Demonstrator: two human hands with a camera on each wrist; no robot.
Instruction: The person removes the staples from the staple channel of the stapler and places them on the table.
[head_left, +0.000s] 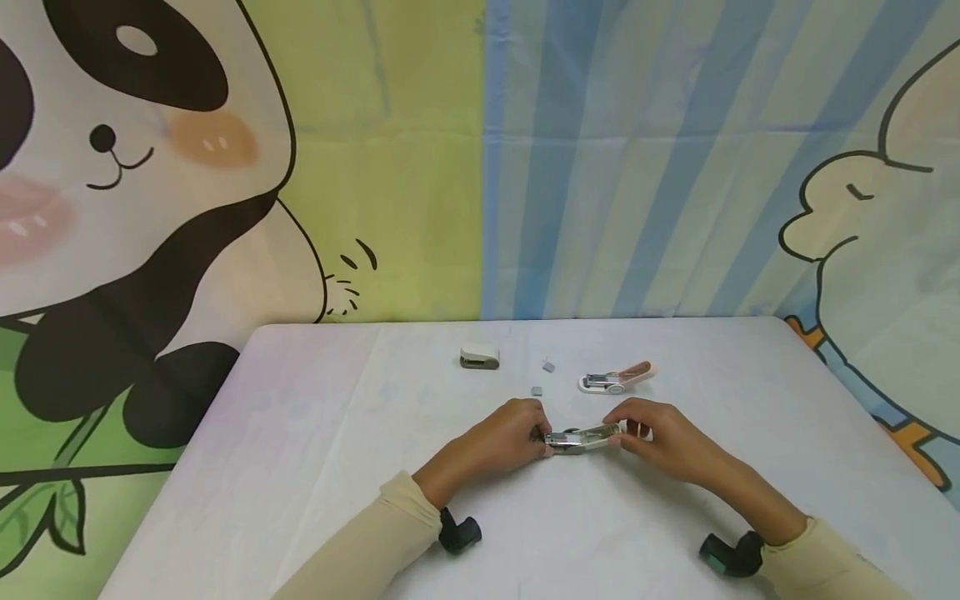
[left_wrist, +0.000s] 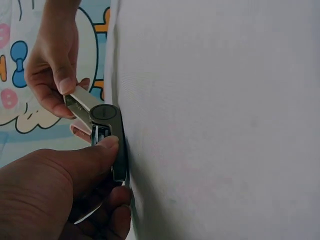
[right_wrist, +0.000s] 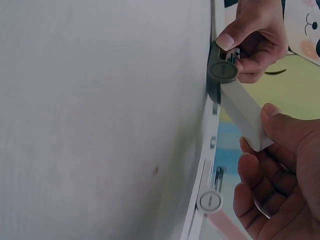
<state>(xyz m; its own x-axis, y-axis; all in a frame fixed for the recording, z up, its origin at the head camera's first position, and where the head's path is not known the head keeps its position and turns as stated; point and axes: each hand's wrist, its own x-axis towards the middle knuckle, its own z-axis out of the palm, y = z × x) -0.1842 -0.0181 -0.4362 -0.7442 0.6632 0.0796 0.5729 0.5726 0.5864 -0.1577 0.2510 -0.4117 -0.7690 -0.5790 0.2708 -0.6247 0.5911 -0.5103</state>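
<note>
Head view, left hand, right hand — fingers pinching stapler, table edge well beyond

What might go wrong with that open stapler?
The left grip has its thumb by the metal part of the stapler; if the right grip folds it shut, the thumb might get pinched.

Two gray bits lie loose just beyond the left grip, so it could knock them away.
</note>
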